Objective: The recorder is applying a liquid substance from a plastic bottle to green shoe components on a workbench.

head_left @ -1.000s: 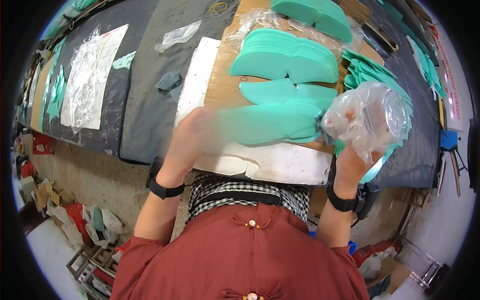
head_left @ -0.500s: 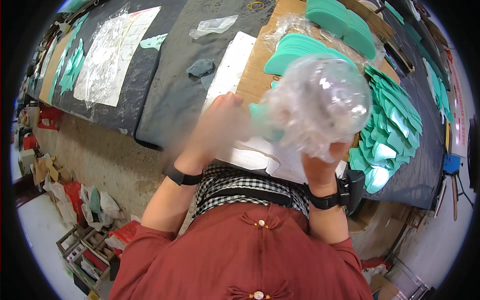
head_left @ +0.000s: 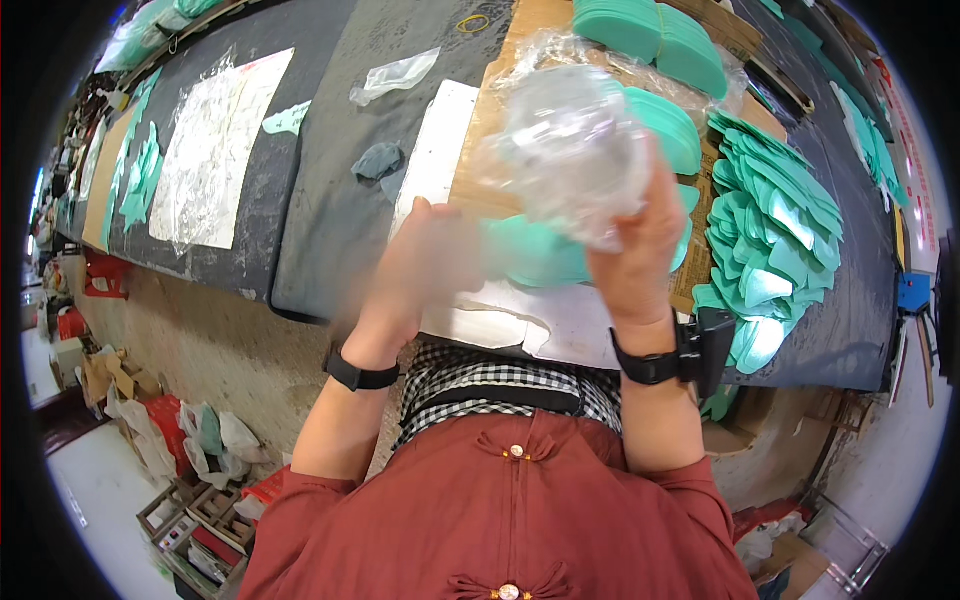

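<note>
One clear plastic-wrapped bundle (head_left: pixel 575 140) is held by the right hand (head_left: pixel 645 235), whose fingers are closed on its near right side, perhaps so that its rounded bulk is left free to bear down. The left hand (head_left: pixel 425 250) is blurred, and whether its fingers are apart or together cannot be told. Between the two hands, teal sheets (head_left: pixel 540 255) are laid flat, seemingly to be kept within reach of both; they are partly hidden by the bundle, so no count can be made. Beyond the right hand, two stacks are seen: a near stack (head_left: pixel 665 130) and a far stack (head_left: pixel 690 65), their layers lined up, presumably for order. To the right of that grip, one loose heap (head_left: pixel 770 230) is spread, its overlapping pieces too many to be counted. Beneath the sheets, cardboard (head_left: pixel 475 185) and a white board (head_left: pixel 570 325) are placed, likely as a clean base. Beyond the left hand, one grey cloth (head_left: pixel 378 160), one flat plastic bag (head_left: pixel 395 78) and one yellow band (head_left: pixel 472 22) are set.
</note>
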Available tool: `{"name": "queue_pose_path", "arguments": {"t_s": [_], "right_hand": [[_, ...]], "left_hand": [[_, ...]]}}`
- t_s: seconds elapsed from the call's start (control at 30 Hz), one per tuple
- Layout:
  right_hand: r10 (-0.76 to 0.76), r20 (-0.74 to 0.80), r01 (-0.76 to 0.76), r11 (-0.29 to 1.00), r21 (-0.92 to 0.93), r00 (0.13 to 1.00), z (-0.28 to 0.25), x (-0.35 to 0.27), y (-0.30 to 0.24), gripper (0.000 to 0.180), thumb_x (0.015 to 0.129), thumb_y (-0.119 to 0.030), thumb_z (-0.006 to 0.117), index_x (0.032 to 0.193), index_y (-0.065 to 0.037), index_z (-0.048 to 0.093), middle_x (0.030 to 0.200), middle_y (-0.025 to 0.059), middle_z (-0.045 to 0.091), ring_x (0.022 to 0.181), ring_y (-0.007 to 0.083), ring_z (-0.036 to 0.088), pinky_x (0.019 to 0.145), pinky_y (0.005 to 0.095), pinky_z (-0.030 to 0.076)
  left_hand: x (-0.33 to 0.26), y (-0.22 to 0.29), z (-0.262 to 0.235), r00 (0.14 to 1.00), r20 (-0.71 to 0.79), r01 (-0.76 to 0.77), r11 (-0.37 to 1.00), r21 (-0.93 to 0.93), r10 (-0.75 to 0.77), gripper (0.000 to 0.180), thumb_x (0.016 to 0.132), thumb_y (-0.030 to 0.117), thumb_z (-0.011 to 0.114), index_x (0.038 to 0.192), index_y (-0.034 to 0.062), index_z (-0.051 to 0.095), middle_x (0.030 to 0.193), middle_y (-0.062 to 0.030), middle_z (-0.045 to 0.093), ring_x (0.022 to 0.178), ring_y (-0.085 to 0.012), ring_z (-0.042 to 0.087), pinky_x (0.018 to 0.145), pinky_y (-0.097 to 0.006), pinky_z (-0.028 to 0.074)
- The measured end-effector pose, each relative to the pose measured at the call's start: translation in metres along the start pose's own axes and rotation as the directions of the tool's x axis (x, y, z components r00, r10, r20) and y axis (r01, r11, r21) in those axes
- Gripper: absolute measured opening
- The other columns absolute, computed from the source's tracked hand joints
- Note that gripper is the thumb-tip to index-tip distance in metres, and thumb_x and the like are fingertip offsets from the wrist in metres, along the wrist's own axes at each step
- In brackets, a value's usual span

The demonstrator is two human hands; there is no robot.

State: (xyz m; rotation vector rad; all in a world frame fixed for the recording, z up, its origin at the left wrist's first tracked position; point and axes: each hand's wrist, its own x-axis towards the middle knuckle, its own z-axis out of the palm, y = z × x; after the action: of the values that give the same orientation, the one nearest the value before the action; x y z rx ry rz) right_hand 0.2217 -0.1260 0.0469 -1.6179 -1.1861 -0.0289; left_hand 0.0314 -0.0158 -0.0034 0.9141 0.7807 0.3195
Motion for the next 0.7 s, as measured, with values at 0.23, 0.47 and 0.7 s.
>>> {"name": "queue_pose_path", "arguments": {"t_s": [0.23, 0.47, 0.7], "right_hand": [[-0.03, 0.052, 0.024, 0.994, 0.11, 0.998, 0.02, -0.015, -0.017, 0.063, 0.077, -0.015, 0.076, 0.132, 0.001, 0.048, 0.115, 0.0219, 0.062, 0.105, 0.0375, 0.063, 0.087, 0.0402, 0.051], [0.207, -0.036, -0.184, 0.925, 0.332, 0.978, -0.019, -0.001, -0.001, 0.058, 0.075, -0.022, 0.077, 0.125, -0.003, 0.055, 0.108, 0.0182, 0.065, 0.096, 0.0363, 0.066, 0.081, 0.0374, 0.055], [0.182, -0.01, -0.162, 0.898, 0.41, 0.983, 0.019, 0.003, -0.015, 0.059, 0.072, -0.014, 0.077, 0.126, -0.006, 0.055, 0.113, 0.0164, 0.065, 0.099, 0.0375, 0.065, 0.082, 0.0389, 0.054]], "left_hand": [[-0.009, 0.002, 0.018, 0.982, -0.133, -0.123, 0.986, 0.114, 0.138, 0.03, 0.098, 0.024, 0.053, 0.121, 0.0046, 0.055, 0.102, -0.0059, 0.063, 0.093, -0.0171, 0.064, 0.071, -0.028, 0.053], [-0.006, 0.009, 0.017, 0.999, -0.032, -0.031, 0.981, 0.192, 0.038, 0.036, 0.095, 0.018, 0.055, 0.128, 0.0046, 0.049, 0.107, -0.008, 0.064, 0.092, -0.0177, 0.065, 0.079, -0.032, 0.055], [-0.004, 0.002, 0.012, 0.993, -0.121, 0.017, 0.986, 0.168, 0.004, 0.035, 0.093, 0.014, 0.057, 0.126, 0.0026, 0.052, 0.109, -0.0081, 0.063, 0.096, -0.0181, 0.063, 0.083, -0.032, 0.054]]}}
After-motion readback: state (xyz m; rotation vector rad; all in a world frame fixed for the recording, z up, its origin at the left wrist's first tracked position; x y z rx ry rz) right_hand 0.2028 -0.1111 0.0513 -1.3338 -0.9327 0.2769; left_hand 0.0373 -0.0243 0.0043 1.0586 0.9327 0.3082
